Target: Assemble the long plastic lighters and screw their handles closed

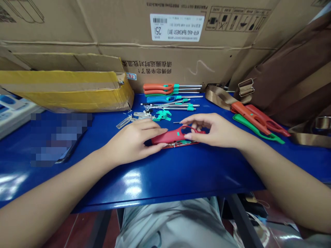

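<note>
Pinching the left end of a red handle (168, 137) between thumb and fingers, the person's left hand (136, 143) faces the right hand (216, 130), which pinches the looped right end. The handle is over the middle of the blue table (186, 172), nearer the person than the green clips (163, 115).

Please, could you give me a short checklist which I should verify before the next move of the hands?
1. Left hand grips the left end of the red casing: ok.
2. Right hand holds the looped end: ok.
3. Casing closed: not ok; inner parts show along the near edge.
4. Inner parts properly seated: cannot tell, mostly covered.
5. Green casing clear of both hands: ok, it lies on the table's right side.
</note>
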`<control>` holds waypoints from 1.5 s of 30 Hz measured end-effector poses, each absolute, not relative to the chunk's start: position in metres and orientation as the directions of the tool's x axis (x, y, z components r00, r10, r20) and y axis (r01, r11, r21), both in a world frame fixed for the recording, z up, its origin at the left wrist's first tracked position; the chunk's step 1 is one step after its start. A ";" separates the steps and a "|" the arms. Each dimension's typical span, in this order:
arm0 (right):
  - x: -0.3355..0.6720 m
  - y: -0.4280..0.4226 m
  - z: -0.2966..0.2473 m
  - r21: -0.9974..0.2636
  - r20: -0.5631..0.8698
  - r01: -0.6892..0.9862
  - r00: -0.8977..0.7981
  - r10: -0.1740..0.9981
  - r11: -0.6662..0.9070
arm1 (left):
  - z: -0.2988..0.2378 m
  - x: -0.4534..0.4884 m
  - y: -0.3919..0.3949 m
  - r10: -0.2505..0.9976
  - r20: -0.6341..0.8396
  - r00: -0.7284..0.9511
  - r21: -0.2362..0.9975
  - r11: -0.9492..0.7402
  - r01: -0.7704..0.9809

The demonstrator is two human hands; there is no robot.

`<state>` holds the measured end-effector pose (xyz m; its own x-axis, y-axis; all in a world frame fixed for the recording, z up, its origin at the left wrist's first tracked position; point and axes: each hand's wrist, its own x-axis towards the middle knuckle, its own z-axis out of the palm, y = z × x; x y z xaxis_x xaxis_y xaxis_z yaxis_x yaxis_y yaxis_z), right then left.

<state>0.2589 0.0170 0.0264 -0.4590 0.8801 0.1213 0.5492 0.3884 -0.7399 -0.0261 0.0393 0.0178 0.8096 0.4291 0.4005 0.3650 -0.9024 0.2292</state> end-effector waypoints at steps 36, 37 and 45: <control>0.260 0.017 0.018 -0.400 0.126 0.589 -0.724 0.678 0.703 | 0.015 -0.023 0.032 0.548 0.162 0.821 0.262 -0.826 0.499; 0.260 0.016 0.018 -0.404 0.132 0.586 -0.722 0.679 0.702 | 0.015 -0.023 0.032 0.553 0.159 0.818 0.265 -0.822 0.504; 0.261 0.016 0.019 -0.359 0.136 0.578 -0.745 0.654 0.733 | 0.015 -0.023 0.030 0.557 0.180 0.811 0.262 -0.822 0.506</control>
